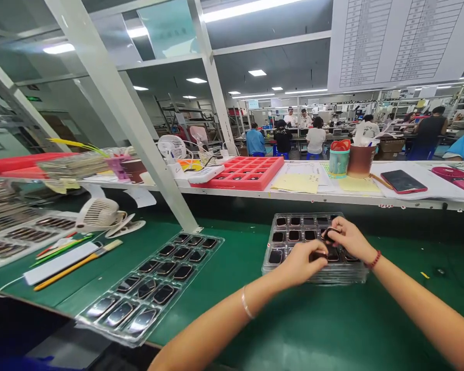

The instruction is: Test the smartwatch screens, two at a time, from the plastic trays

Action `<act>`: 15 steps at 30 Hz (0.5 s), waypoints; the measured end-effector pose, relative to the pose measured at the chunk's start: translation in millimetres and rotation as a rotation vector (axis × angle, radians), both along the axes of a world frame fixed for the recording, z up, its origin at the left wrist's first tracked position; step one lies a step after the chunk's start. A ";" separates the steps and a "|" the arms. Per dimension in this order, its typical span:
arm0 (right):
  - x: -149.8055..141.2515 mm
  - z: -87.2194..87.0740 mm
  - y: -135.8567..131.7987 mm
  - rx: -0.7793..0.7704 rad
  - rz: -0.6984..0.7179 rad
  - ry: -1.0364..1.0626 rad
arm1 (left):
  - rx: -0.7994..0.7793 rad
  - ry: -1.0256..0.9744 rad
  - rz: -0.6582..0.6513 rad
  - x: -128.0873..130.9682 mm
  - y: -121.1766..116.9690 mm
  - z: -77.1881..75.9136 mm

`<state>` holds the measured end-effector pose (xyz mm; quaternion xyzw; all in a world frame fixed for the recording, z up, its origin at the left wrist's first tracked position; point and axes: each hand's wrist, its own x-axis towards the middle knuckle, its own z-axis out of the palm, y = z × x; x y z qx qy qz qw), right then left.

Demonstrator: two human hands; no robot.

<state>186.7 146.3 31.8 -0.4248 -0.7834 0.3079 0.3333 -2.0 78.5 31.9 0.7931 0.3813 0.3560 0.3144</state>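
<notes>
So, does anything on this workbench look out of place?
Yes, the clear plastic tray of dark rectangular parts sits at a skewed angle on the green mat, and its near corner appears to overhang the bench edge. A small yellow scrap also lies loose on the mat.

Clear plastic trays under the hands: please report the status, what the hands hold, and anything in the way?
Left hand, right hand: grips closed on small dark part. Above stacked clear plastic trays. Nothing blocks the hands.
</notes>
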 end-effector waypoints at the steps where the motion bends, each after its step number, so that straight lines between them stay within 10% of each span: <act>1: 5.0 -3.9 -18.4 -0.129 0.101 0.132 | -0.080 -0.007 -0.049 -2.7 -13.8 -8.8; 8: 15.1 -75.3 -102.2 -0.572 0.248 0.309 | -0.616 -0.215 -0.147 -9.7 -38.5 -80.6; 15: 16.0 -102.9 -94.3 -0.577 0.195 0.361 | -0.698 -0.392 -0.136 -12.5 -31.1 -91.1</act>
